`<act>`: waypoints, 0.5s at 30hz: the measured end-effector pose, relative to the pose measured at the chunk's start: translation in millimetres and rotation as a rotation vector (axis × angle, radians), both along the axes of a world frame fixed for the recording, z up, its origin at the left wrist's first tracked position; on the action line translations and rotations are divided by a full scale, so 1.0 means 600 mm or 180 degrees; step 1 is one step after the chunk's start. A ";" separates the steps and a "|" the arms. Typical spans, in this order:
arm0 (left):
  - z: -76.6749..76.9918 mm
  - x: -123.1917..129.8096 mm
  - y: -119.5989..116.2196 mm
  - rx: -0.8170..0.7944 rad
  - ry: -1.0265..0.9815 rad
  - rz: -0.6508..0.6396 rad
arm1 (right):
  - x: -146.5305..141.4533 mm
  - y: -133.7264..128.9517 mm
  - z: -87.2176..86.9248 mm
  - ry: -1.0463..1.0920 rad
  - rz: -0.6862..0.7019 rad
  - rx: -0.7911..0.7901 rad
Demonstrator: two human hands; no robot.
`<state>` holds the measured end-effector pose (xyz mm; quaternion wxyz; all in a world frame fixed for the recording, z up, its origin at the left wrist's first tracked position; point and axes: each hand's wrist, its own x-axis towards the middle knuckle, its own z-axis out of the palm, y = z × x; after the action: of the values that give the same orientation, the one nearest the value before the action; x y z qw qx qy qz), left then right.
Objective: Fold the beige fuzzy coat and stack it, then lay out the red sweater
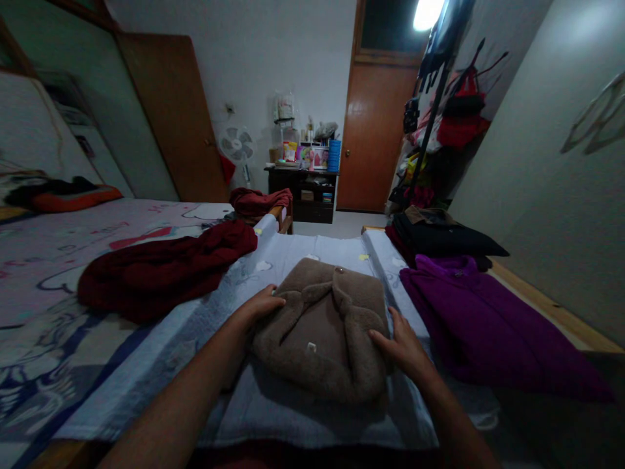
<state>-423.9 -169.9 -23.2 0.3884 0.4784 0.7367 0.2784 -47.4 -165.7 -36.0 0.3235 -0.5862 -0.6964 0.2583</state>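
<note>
A folded brown fleecy coat lies in front of me on a pale sheet. Its collar faces up, and a button and a small light label show. My left hand grips the coat's left edge, thumb on top, the other fingers mostly hidden under or behind it. On the opposite edge, my right hand has its thumb on the fabric and its fingers along the side. To the right lies a folded purple jacket, close to a stack of dark folded clothes.
A crumpled dark red garment lies on the patterned bed at the left. Beyond stand a reddish cloth over a wooden bed end, a fan, and a dark cabinet. Bags hang at the right.
</note>
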 end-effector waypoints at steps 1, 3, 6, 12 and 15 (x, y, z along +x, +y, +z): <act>0.012 0.010 0.007 0.0217 0.0624 0.0107 | -0.006 0.008 0.017 -0.0401 -0.0040 0.0258; 0.037 0.037 0.025 0.0825 0.1664 0.0038 | -0.033 0.025 0.056 -0.0818 0.0093 0.0660; 0.065 0.090 0.057 0.1365 0.2119 -0.0547 | -0.096 0.053 0.104 -0.1276 0.0520 0.0989; 0.047 0.156 0.114 0.1263 0.2507 -0.1347 | -0.188 0.087 0.081 -0.1884 0.0820 0.0599; 0.020 0.154 0.122 0.0847 0.2360 -0.1247 | -0.192 0.083 0.042 -0.1948 0.0778 0.0499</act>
<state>-331.2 -96.4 -11.3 0.0782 0.7225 0.6794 0.1015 -162.8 -116.0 -10.9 0.1102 -0.5221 -0.8441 0.0529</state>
